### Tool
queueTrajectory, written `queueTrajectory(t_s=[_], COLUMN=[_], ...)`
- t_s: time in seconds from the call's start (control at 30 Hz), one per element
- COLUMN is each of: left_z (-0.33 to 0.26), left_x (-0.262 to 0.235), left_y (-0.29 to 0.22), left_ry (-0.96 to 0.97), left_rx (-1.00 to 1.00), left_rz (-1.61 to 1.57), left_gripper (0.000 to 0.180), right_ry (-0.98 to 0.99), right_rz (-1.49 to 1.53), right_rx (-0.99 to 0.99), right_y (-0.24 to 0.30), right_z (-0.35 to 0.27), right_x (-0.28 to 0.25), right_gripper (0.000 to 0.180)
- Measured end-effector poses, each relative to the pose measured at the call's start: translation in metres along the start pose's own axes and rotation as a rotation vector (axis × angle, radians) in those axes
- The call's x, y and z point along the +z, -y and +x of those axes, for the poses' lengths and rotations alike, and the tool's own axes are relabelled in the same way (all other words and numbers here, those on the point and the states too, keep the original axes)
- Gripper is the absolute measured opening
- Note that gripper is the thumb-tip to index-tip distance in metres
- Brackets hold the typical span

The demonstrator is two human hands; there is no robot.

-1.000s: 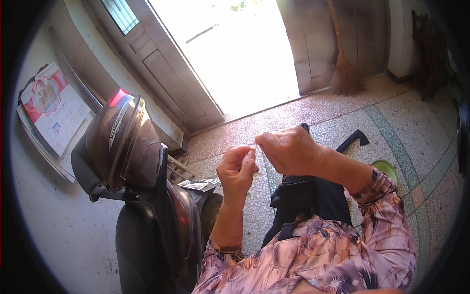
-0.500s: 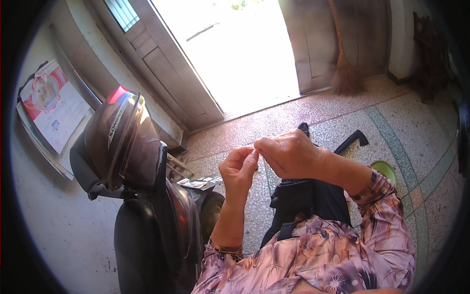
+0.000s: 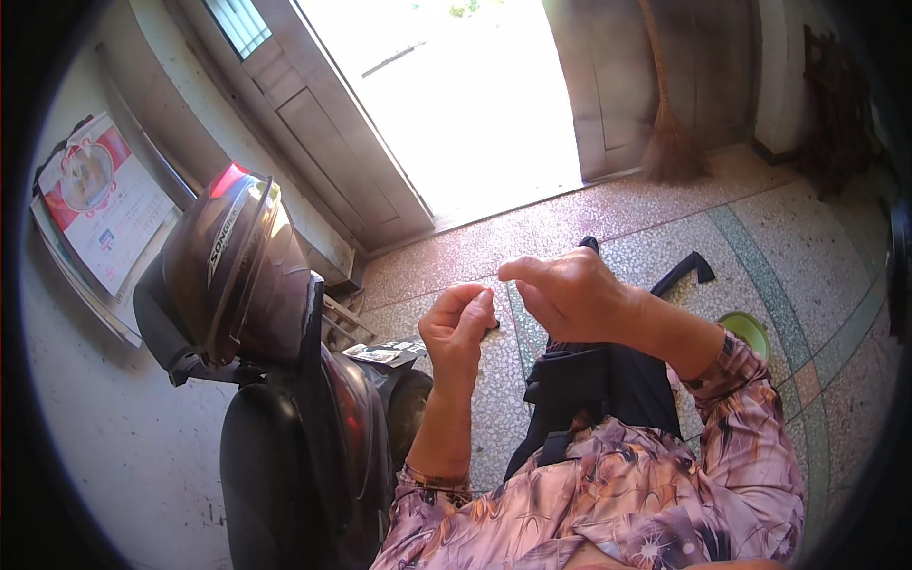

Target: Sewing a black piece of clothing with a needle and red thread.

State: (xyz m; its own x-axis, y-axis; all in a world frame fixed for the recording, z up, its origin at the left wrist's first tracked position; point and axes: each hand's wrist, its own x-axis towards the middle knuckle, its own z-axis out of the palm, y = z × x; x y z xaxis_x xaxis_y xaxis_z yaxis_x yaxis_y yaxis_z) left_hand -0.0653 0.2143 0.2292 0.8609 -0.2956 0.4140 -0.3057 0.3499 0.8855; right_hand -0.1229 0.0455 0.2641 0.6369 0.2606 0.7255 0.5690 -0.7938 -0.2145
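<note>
Both hands are raised in front of me over the speckled floor, with a narrow gap between their fingertips. My left hand [image 3: 454, 328] is closed in a pinch, thumb pressed against the forefinger. Whatever sits in that pinch is too small to make out. Just to its right, my right hand [image 3: 575, 293] is curled, the forefinger bent toward the left hand and the thumb tucked below it. What those fingers hold, if anything, cannot be seen. Below the hands lie my dark trousers [image 3: 646, 389] and a black pouch [image 3: 568, 378] at the waist.
On the left stands a scooter [image 3: 275, 465] carrying a dark helmet [image 3: 233, 266]. A calendar [image 3: 109, 218] hangs on the wall. Ahead is a bright doorway [image 3: 465, 114], with a broom [image 3: 670, 142] leaning beside it. At right, a green bowl [image 3: 748, 332] rests on the floor.
The hands have drawn slightly apart: their fingertips met before, and a small gap now separates them. The left hand shifted a little to the left.
</note>
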Motion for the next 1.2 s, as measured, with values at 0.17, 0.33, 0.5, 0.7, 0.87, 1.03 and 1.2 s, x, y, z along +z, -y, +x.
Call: queueTrajectory(t_s=[0.17,0.33,0.5,0.7,0.87,1.03,1.2], left_z=[0.000,-0.001,0.000,0.002,0.006,0.012,0.013], left_x=[0.001,0.001,-0.002,-0.006,-0.008,-0.011,-0.010], left_y=[-0.002,0.000,0.006,0.007,-0.001,0.002,0.002], left_ry=[0.025,0.075,0.148,0.189,0.237,0.252,0.273], left_rx=[-0.021,-0.006,0.083,0.107,0.142,0.225,0.205], left_rz=[-0.039,-0.003,0.080,0.275,0.366,0.400,0.348], left_gripper=[0.008,0.007,0.005,0.003,0.001,0.002,0.003], right_ry=[0.020,0.055,0.106,0.021,0.015,0.007,-0.019], right_rz=[0.484,0.508,0.528,0.207,0.207,0.199,0.264], right_rx=[0.246,0.172,0.187,-0.013,0.026,0.035,0.090], right_y=[-0.012,-0.014,-0.015,-0.011,-0.012,-0.018,-0.020], right_z=[-0.001,0.002,0.004,0.005,0.011,0.017,0.016], right_x=[0.006,0.007,0.006,0.004,-0.002,-0.006,-0.002], right_gripper=[0.013,0.012,0.011,0.005,0.009,0.011,0.014])
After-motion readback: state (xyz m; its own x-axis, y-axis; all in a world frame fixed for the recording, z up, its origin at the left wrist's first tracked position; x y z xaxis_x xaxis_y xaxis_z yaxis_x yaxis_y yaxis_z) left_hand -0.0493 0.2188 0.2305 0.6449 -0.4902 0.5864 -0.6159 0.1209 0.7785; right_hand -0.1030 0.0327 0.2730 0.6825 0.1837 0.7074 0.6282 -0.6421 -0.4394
